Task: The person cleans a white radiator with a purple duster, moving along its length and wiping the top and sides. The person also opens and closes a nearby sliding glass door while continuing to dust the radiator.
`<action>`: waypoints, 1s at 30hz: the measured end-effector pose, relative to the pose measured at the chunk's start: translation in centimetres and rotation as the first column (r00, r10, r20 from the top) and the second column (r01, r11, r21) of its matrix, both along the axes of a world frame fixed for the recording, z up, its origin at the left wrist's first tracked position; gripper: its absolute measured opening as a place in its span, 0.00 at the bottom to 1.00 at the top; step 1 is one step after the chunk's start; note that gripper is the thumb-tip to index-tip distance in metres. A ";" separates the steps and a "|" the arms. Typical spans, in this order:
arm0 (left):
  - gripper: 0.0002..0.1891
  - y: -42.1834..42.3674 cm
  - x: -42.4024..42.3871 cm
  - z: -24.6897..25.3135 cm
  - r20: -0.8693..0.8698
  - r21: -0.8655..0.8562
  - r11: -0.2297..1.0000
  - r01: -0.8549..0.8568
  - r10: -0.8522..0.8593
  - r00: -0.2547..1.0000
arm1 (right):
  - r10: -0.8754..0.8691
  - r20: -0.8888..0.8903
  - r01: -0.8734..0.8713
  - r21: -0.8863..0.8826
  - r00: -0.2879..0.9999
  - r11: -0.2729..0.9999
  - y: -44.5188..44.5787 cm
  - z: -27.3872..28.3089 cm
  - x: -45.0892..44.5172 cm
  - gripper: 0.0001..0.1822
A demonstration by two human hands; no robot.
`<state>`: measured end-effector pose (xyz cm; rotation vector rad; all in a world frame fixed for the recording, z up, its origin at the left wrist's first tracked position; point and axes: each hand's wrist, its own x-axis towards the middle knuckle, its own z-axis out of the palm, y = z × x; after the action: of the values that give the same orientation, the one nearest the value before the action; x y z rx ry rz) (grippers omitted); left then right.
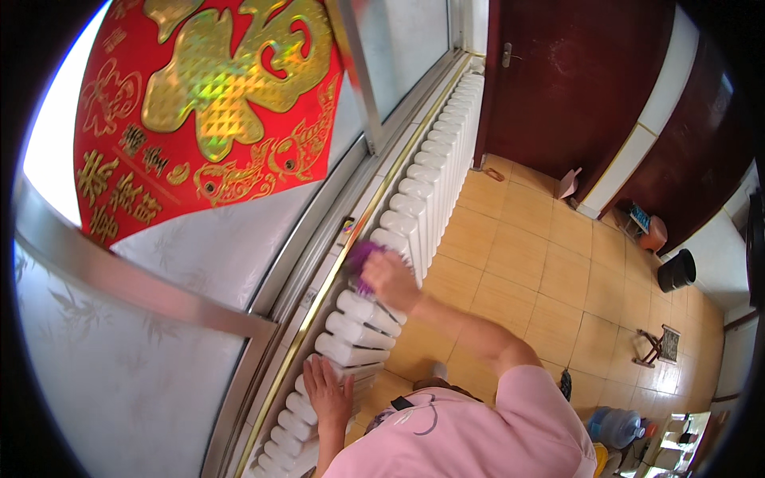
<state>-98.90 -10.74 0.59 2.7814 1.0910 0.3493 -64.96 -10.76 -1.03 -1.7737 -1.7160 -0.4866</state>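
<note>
A white column radiator [425,173] runs beneath the window, along a sill with a gold-coloured edge strip [323,293]. My right hand [389,276] grips a fuzzy purple cloth [366,257] at the radiator's top, beside the sill edge. The cloth is blurred, and the hand covers part of it. Lower in the view, my left hand [329,391] rests on the tops of the radiator sections with its fingers somewhat spread. It holds nothing.
A red and gold paper decoration [209,107] bearing writing hangs on the sliding window [197,257]. On the tiled floor [508,251] are a folding stool [660,346], a black bin [677,270], a pink dustpan [569,184] and a water bottle [615,426]. A dark red door [574,77] stands beyond.
</note>
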 end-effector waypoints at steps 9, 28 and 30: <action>0.46 3.2 9.8 -0.3 -0.018 0.031 0.996 0.087 -0.086 0.996 | 0.150 -0.025 -0.149 0.049 0.988 0.988 -3.0 -3.0 -0.9 0.17; 0.50 3.5 10.3 -0.6 -0.053 -0.008 0.995 0.096 -0.096 0.994 | -0.326 -0.017 0.322 -0.107 0.945 0.941 0.7 -2.2 26.5 0.17; 0.51 4.1 9.0 -1.6 -0.074 0.060 0.995 0.083 -0.078 0.994 | -0.358 -0.082 0.347 -0.127 0.930 0.929 2.6 -1.3 28.6 0.17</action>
<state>-89.92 -6.61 -1.02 2.9043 0.9953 0.2814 -36.31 -8.14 -2.30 -2.1638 -1.3777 -0.4467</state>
